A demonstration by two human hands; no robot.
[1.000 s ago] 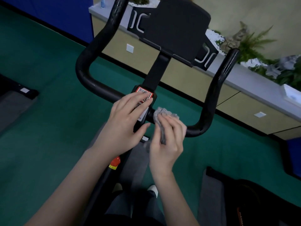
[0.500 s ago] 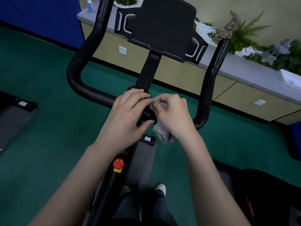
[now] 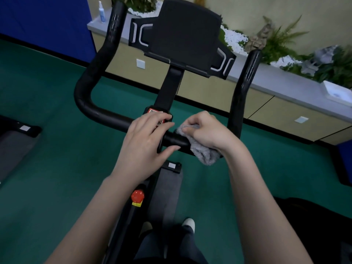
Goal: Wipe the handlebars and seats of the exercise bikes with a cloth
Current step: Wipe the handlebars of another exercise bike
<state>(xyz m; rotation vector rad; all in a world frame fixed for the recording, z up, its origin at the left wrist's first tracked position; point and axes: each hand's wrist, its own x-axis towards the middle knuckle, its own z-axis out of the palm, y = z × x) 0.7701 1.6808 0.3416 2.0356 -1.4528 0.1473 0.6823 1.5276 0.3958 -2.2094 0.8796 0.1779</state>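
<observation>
A black exercise bike handlebar [image 3: 89,103] curves in a wide U in front of me, with a black tablet holder [image 3: 184,37] above its stem. My left hand [image 3: 146,141] rests over the handlebar's centre clamp, fingers nearly straight, covering part of a red-bordered label [image 3: 152,111]. My right hand [image 3: 207,133] grips a grey cloth [image 3: 203,153] wrapped over the crossbar just right of the centre. The cloth's loose end hangs below the bar. No seat is in view.
A red knob [image 3: 137,195] sits on the bike frame below the hands. A low beige cabinet [image 3: 209,90] with plants [image 3: 276,42] and a spray bottle [image 3: 102,12] runs along the back. Green floor [image 3: 57,168] surrounds the bike; other equipment bases lie left [image 3: 19,130] and lower right.
My right hand turned over onto the crossbar with the cloth and slid a little to the right, away from my left hand. My left hand stayed on the centre clamp.
</observation>
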